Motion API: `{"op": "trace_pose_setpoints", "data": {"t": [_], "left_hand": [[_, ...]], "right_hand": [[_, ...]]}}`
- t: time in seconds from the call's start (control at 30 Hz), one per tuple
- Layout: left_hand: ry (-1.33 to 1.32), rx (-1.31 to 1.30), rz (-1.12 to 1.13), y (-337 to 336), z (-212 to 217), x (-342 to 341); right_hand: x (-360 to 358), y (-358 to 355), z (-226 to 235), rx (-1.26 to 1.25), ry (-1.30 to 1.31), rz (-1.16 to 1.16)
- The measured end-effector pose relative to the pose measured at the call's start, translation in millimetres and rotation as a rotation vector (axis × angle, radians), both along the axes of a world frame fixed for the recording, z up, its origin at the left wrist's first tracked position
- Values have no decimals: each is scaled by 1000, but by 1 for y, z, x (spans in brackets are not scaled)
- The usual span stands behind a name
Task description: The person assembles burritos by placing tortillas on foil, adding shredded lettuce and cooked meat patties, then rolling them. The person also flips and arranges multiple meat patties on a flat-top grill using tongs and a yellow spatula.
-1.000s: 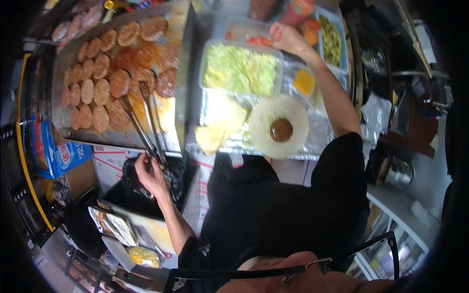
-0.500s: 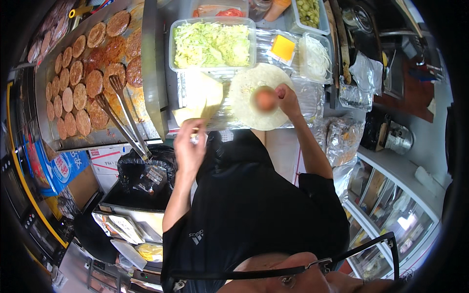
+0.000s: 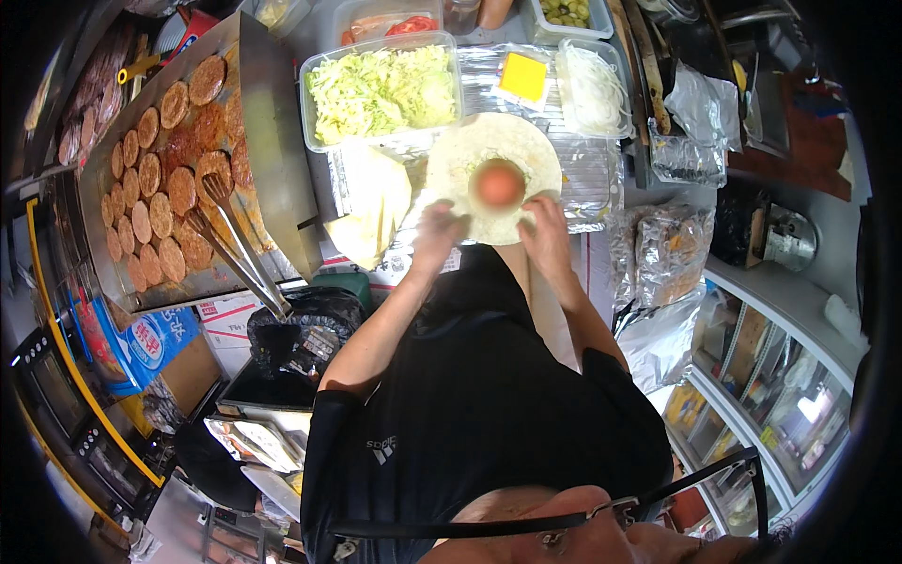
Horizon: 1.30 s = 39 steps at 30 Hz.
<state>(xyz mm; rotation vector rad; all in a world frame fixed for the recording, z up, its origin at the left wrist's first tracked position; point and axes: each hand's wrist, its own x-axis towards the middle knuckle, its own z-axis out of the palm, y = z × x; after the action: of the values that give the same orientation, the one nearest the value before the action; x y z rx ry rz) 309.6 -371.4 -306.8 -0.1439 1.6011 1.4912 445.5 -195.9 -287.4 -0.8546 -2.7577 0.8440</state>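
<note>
A round pale tortilla (image 3: pixel 467 158) lies on foil, with a round patty topped by a tomato slice (image 3: pixel 498 184) in its middle. My left hand (image 3: pixel 438 235) grips the tortilla's near left edge. At the near right edge, my right hand (image 3: pixel 545 230) holds the rim, fingers curled over it. Both hands sit just below the patty.
A griddle (image 3: pixel 272 141) at left holds several browned patties (image 3: pixel 169 188), with metal tongs (image 3: pixel 235 249) lying across its near edge. Tubs of shredded lettuce (image 3: pixel 381 89), sliced onion (image 3: pixel 590 89), cheese slices (image 3: pixel 523 75) and tomato (image 3: pixel 413 25) stand behind. Stacked tortillas (image 3: pixel 371 202) lie left of the open one.
My left hand came across from the tongs to the tortilla's near edge. My right hand came back from the far tubs, set a tomato slice on the patty and dropped to the rim.
</note>
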Motion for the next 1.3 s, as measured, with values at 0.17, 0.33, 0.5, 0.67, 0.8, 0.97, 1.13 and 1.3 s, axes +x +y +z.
{"op": "trace_pose_setpoints", "data": {"t": [0.17,0.33,0.5,0.67,0.8,0.97,1.13,1.3], "left_hand": [[432,-96,-276,2,-3,5],[1160,-192,-561,11,27,-2],[1340,-215,-704,25,25,-14],[1347,-293,-779,48,28,-27],[1407,-153,-716,64,22,-39],[1300,-22,-753,76,3,-50],[1317,-66,-684,84,12,-49],[1405,85,-706,90,17,-49]], "right_hand": [[20,-16,-5,71,-24,260],[23,-6,-16,-11,145,176],[24,12,-16,-101,213,32],[14,17,-9,-158,230,-17],[2,11,-20,-169,302,-102],[-15,8,-26,-153,317,-267],[-24,5,-34,-129,332,-352],[-25,2,-52,-161,356,-466]]}}
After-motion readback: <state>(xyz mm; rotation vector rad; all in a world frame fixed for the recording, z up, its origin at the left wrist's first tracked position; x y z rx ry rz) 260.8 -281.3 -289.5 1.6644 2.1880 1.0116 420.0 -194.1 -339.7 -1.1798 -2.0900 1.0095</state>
